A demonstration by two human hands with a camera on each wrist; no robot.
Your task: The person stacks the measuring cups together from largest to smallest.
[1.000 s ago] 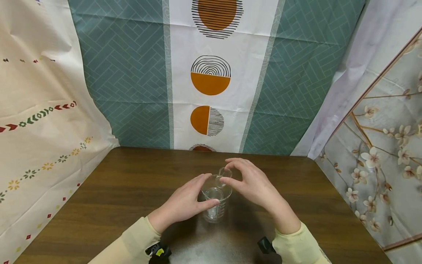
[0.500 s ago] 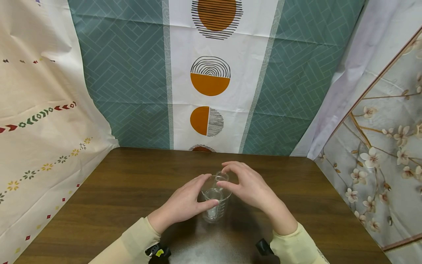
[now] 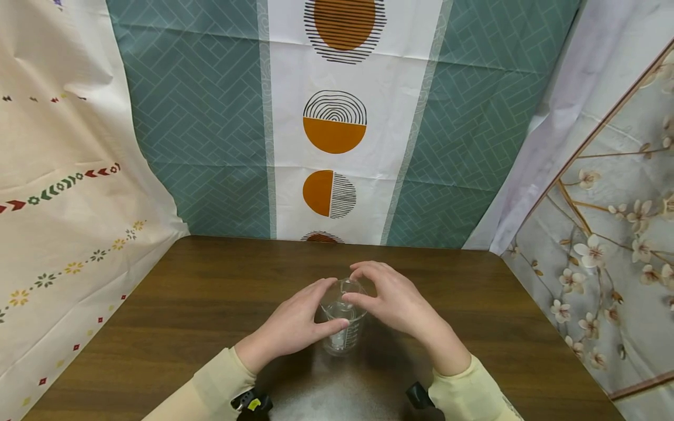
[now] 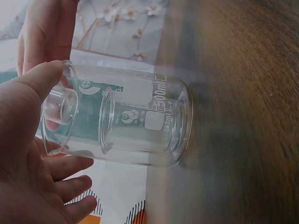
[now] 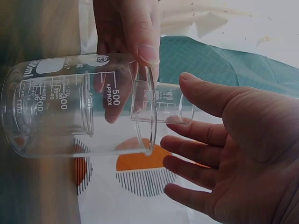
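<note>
A large clear glass beaker (image 4: 138, 91) marked 500ml stands upright on the table. Inside it, at the bottom, sits a medium beaker (image 4: 154, 120) with its own white markings. My left hand (image 3: 295, 321) holds the large beaker by its rim, thumb on the near side and fingers on the far side. My right hand (image 3: 397, 301) pinches a small beaker (image 5: 163, 102) near its rim between thumb and fingers. The small beaker's base is inside the large beaker's mouth, above the medium one. The right hand's other fingers are spread loosely.
The dark wooden table (image 3: 210, 280) runs back to a hanging green and white cloth (image 3: 221, 146). A cream cloth (image 3: 79, 175) hangs at the left and a floral one (image 3: 605, 263) at the right.
My right hand has moved left and slightly down, bringing the small beaker from above the far right rim into the large beaker's mouth. The left hand has stayed in place.
</note>
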